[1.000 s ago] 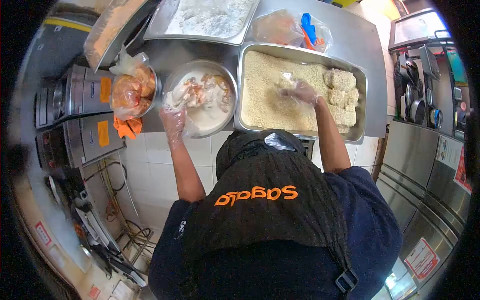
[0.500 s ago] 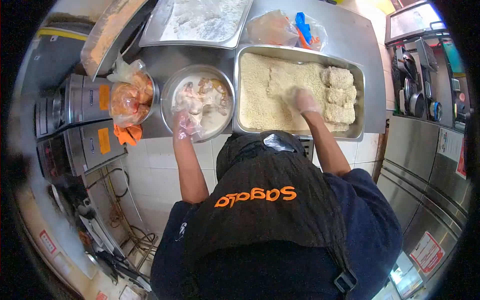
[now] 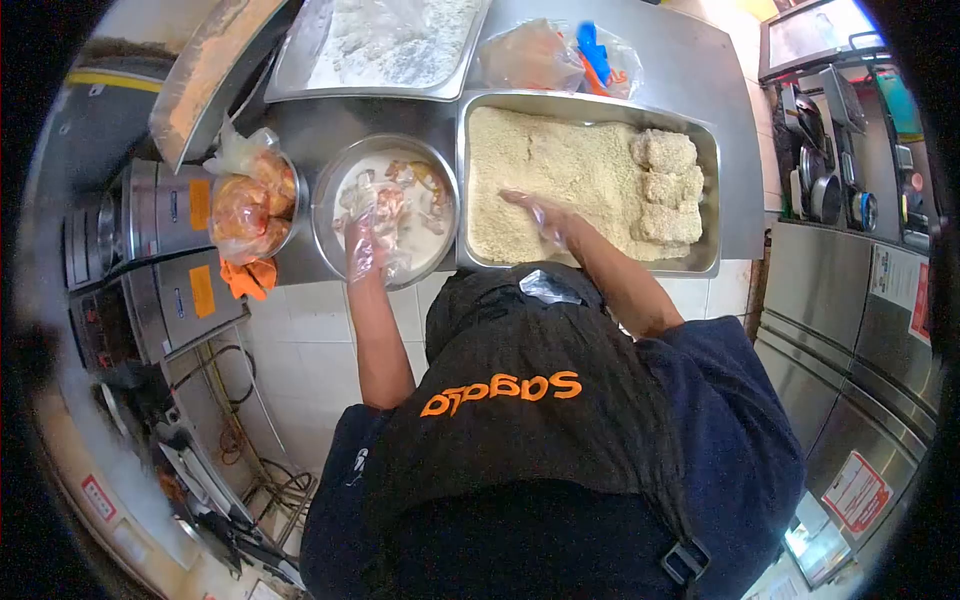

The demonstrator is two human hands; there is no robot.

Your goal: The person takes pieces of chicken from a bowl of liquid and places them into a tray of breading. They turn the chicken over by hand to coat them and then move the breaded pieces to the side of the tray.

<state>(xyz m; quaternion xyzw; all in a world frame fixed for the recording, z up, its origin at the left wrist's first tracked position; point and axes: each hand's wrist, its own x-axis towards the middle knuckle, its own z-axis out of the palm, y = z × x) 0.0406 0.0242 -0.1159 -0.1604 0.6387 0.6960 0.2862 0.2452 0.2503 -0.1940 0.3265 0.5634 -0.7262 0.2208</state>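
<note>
My left hand (image 3: 364,250), in a clear plastic glove, is at the near left part of a round metal bowl (image 3: 322,225) of milky liquid. Its fingers are partly hidden against a pinkish piece of meat (image 3: 389,204). More meat pieces lie toward the bowl's far right side. Gloved too, my right hand (image 3: 545,217) is held low over pale crumbs (image 3: 575,150) in a large metal tray (image 3: 590,103), fingers stretched out to the left with nothing in them. Several coated pieces (image 3: 668,188) are lined up along the tray's right side.
Behind the bowl stands a tray of white powder (image 3: 390,45). Plastic bags (image 3: 530,58) lie behind the crumb tray. A bag of orange-red pieces (image 3: 250,210) sits left of the bowl, above an orange cloth (image 3: 247,278). Steel cabinets (image 3: 815,290) are at the right.
My right hand has moved left and nearer across the crumbs, and its fingers are now stretched out. My left hand remains at the bowl. The view has shifted slightly.
</note>
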